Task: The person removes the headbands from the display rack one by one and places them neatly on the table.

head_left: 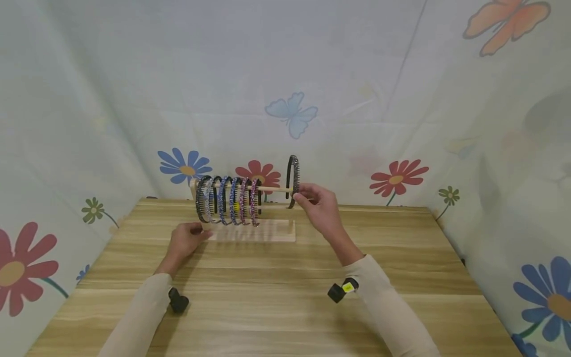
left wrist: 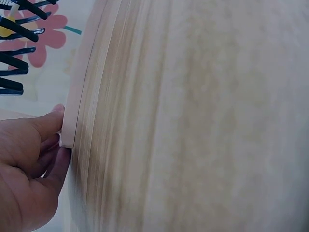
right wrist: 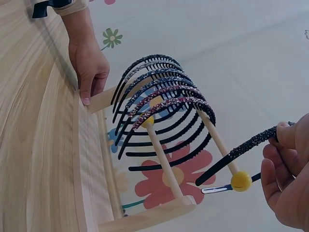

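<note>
A wooden rack (head_left: 285,231) stands on the table, and several glittery headbands (right wrist: 164,79) with comb teeth hang in a row on its upper rod, in black, silver, blue and pink. My right hand (head_left: 323,210) pinches a black sparkly headband (head_left: 295,171) between thumb and fingers, upright at the rod's right end. In the right wrist view this band overlaps the rod near its yellow ball tip (right wrist: 241,181). Down at the left end of the rack's base, my left hand (head_left: 187,243) grips the corner, as the left wrist view shows thumb and fingers around the plank (left wrist: 71,121).
A second, lower rod with another yellow ball (right wrist: 147,121) runs beneath the hanging headbands. The wood-grain table (head_left: 267,297) stretches toward me. Behind it hangs a pale curtain (head_left: 223,74) printed with flowers and butterflies.
</note>
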Demonstrator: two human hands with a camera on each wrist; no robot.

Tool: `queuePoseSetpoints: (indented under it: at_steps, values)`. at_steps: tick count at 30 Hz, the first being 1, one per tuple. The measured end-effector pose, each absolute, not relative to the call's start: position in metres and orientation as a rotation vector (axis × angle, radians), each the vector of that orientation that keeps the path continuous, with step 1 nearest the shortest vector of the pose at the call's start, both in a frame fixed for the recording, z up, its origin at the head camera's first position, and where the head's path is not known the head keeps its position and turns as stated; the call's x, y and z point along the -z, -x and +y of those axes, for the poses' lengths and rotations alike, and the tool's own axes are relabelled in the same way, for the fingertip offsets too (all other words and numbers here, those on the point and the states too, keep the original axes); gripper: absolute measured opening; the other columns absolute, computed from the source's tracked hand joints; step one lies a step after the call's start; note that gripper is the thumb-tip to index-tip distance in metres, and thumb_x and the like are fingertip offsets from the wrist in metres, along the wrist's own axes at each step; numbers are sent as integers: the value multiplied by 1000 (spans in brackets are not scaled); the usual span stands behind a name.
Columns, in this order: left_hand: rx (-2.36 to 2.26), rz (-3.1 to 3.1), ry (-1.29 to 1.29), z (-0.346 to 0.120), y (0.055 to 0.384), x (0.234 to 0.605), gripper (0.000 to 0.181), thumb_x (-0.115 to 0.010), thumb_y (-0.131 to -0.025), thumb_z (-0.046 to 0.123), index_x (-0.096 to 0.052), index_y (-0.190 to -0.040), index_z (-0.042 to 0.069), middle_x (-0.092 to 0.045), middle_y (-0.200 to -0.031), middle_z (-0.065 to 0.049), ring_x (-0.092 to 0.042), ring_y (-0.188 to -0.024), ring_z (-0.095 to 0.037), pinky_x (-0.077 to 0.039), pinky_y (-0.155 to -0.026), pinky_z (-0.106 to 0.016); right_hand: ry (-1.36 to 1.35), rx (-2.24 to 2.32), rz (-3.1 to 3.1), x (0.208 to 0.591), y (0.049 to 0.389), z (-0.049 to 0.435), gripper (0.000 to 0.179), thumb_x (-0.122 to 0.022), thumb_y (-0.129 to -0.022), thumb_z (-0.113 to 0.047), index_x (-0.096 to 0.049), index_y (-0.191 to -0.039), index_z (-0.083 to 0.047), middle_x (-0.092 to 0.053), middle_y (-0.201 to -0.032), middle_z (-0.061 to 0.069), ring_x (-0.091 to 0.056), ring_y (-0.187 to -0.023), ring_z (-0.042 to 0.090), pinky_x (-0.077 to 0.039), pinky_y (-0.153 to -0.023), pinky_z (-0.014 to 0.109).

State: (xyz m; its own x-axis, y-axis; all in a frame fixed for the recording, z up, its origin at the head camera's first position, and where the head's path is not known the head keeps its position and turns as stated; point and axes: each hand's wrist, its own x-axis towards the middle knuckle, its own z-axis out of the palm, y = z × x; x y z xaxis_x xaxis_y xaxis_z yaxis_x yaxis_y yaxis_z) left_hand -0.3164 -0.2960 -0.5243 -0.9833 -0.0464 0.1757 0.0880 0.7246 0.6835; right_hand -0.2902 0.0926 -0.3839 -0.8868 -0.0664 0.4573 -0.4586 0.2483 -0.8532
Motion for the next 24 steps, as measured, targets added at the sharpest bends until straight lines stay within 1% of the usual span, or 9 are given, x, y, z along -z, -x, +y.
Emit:
queuePoseSetpoints:
  at_steps: [3,5,10,14,19,24]
  values:
    - [1099,-2750,37,-297,317,525,41,-75,-95,25,-70,-119,-8,-72,-112,-26,-69,-102,-38,-53,-87,-52,-468,-1661,-2213,382,289,96,21,-73,-95,-9,-72,-113,2,-75,-104,17,-72,-96,27,-57,-81,34]
    - [1096,-2751,42,-297,317,526,40,-75,-95,25,-71,-118,-7,-73,-110,-25,-69,-99,-37,-54,-85,-51,-458,-1650,-2216,381,289,99,22,-73,-95,-9,-72,-113,2,-75,-104,17,-71,-97,27,-57,-81,33]
    - [1079,-2750,52,-298,319,528,37,-76,-94,26,-73,-115,-5,-74,-105,-21,-67,-91,-30,-52,-78,-43,-448,-1634,-2202,380,289,107,24,-75,-94,-9,-72,-114,3,-75,-105,19,-71,-98,29,-57,-83,36]
    - [1072,-2747,50,-298,319,528,37,-76,-94,25,-73,-115,-5,-74,-106,-22,-67,-91,-30,-52,-78,-43,-456,-1621,-2190,380,290,114,25,-75,-94,-11,-73,-115,3,-75,-104,19,-71,-98,29,-58,-83,37]
    - [1060,-2746,50,-296,317,525,35,-76,-94,24,-74,-112,-6,-74,-104,-22,-67,-92,-31,-51,-78,-44,-432,-1615,-2195,381,290,123,26,-75,-94,-12,-73,-115,2,-75,-103,18,-72,-96,26,-57,-83,29]
    - [1064,-2751,47,-294,315,522,35,-75,-94,23,-74,-112,-6,-74,-105,-23,-68,-93,-33,-51,-79,-45,-408,-1596,-2195,383,292,134,27,-76,-94,-13,-73,-116,2,-74,-102,18,-71,-96,27,-55,-80,23]
